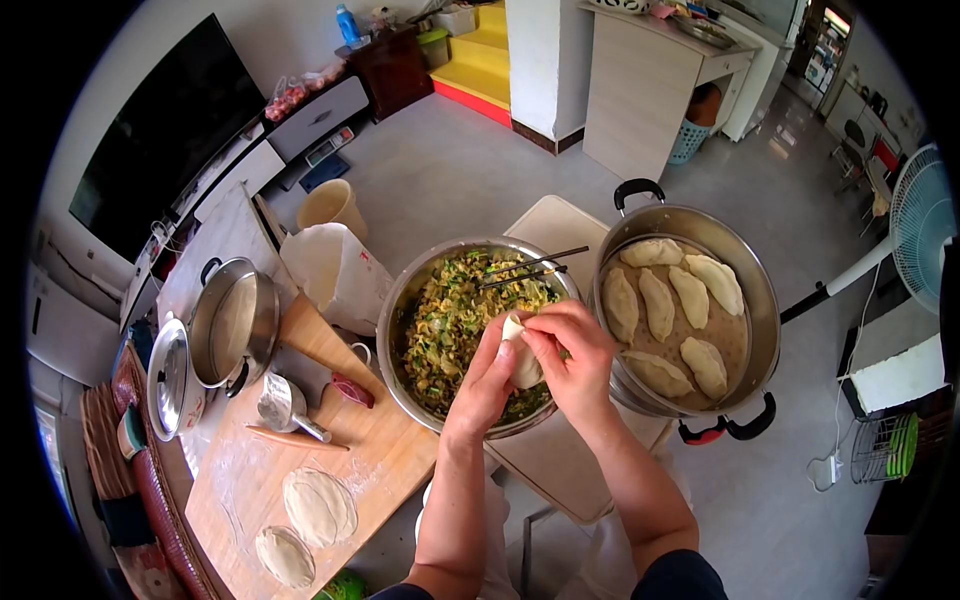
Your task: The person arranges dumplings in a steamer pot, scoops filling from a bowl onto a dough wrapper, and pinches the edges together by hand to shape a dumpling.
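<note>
Between my two hands is a large dumpling (526, 368), held above a steel bowl (389, 322) of chopped vegetable filling (440, 318). My left hand (482, 388) cups its left side, thumb near the upper edge. Fingers of my right hand (572, 348) pinch the dough at the top; how far the seam is closed is hard to see. A pair of dark chopsticks (530, 268) rests in the filling across the bowl's far rim. To the right, a two-handled steamer pot (762, 300) holds several shaped dumplings (690, 298) laid apart.
On the floured wooden board (395, 455) at left lie rolled dough rounds (320, 506), a rolling pin (297, 438) and a metal scoop (284, 404). Beyond stand a steel pot (236, 320), a lid (172, 382) and a white bag (345, 272). A fan (918, 228) stands far right.
</note>
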`<act>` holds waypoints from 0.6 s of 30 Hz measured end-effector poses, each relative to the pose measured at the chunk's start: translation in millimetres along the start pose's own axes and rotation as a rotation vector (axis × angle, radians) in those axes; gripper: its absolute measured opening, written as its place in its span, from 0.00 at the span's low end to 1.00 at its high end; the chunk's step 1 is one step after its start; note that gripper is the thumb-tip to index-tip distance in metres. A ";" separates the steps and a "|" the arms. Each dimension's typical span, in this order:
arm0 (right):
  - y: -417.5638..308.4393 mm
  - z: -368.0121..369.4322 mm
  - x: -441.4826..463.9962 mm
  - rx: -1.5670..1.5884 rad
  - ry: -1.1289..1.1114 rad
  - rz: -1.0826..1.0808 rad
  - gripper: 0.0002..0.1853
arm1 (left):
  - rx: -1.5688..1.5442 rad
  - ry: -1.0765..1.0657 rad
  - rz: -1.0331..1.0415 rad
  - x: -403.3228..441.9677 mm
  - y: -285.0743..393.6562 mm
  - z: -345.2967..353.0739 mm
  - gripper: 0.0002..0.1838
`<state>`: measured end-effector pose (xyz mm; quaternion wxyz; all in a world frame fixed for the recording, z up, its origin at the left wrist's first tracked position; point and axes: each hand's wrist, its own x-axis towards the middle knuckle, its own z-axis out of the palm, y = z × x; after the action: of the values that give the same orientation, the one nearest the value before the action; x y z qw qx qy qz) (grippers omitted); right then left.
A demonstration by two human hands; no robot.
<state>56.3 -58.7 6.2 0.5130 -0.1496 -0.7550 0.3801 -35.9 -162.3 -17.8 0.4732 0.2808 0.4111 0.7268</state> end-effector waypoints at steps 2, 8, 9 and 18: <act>3.4 -1.2 -0.8 -0.012 -0.015 -0.009 0.07 | -0.056 -0.024 0.014 2.0 -3.3 -1.5 0.36; -2.2 -12.2 6.4 0.297 -0.004 0.322 0.07 | -0.333 -0.045 -0.039 6.7 0.6 -1.5 0.35; 1.5 -14.5 4.2 0.294 -0.007 0.319 0.06 | -0.390 -0.077 -0.031 8.3 1.7 -2.9 0.35; -9.1 4.0 0.2 -0.033 0.022 0.004 0.08 | -0.277 -0.002 0.110 8.7 -6.5 4.9 0.35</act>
<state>54.2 -66.3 12.2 0.5179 -0.1639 -0.7551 0.3669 -32.4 -151.3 -20.8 0.4672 0.2357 0.2905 0.8012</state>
